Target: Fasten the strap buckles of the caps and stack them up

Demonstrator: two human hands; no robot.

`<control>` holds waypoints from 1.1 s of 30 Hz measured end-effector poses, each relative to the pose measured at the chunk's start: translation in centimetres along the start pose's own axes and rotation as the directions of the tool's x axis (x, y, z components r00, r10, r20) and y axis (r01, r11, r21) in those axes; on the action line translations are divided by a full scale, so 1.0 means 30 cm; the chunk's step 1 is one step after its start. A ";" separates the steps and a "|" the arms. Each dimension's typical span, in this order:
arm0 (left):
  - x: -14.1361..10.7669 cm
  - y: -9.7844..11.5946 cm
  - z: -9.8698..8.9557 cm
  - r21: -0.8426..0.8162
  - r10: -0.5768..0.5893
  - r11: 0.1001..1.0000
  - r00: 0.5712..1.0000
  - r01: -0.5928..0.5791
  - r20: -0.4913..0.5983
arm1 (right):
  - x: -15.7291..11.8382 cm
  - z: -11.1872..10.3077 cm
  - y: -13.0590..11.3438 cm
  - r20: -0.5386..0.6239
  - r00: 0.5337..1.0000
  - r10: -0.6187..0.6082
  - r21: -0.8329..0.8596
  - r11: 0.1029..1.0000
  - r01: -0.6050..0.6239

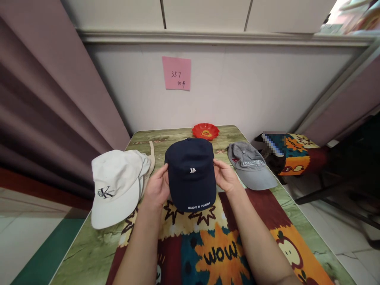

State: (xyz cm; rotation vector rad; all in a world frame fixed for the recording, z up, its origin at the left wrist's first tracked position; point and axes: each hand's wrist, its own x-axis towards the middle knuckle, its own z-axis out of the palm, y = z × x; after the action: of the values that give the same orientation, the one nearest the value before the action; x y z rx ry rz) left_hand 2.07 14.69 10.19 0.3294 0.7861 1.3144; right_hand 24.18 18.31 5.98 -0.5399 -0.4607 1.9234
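A navy baseball cap (190, 178) is held between my two hands at the middle of the table, its brim toward me. White lettering marks its front and brim edge. My left hand (158, 185) grips the cap's left side, and my right hand (227, 176) pinches its right side; the fingers behind the cap are partly hidden. To the left lies a white cap (114, 182) with a dark "CK" print, its brim pointing at me. A grey cap (249, 166) with white script rests on the right.
The green, marble-patterned table (89, 253) carries a colourful "WOW" cloth (219, 251). A red scalloped dish (206, 131) stands at the back by the wall. A pink note (177, 73) is stuck on the wall, and a cloth-covered stool (293, 154) is at the right.
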 end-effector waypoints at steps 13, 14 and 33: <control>-0.033 0.002 0.023 0.275 0.465 0.828 0.873 -0.489 0.151 | -0.034 0.058 -0.023 0.017 0.835 -0.549 -0.407 0.759 0.507; -0.027 0.001 0.013 0.309 0.517 0.779 0.838 -0.546 0.175 | -0.030 0.050 -0.023 0.036 0.797 -0.603 -0.456 0.700 0.550; 0.033 -0.013 -0.076 0.870 0.611 -0.172 0.643 -0.462 0.463 | -0.052 0.111 0.050 0.458 0.658 -0.598 -0.875 -0.170 0.454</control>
State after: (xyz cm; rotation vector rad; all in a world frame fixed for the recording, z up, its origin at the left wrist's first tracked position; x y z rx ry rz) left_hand 0.86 15.04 8.01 1.9717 1.7393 1.3603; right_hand 21.74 16.04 8.17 -1.0652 -1.6840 0.3956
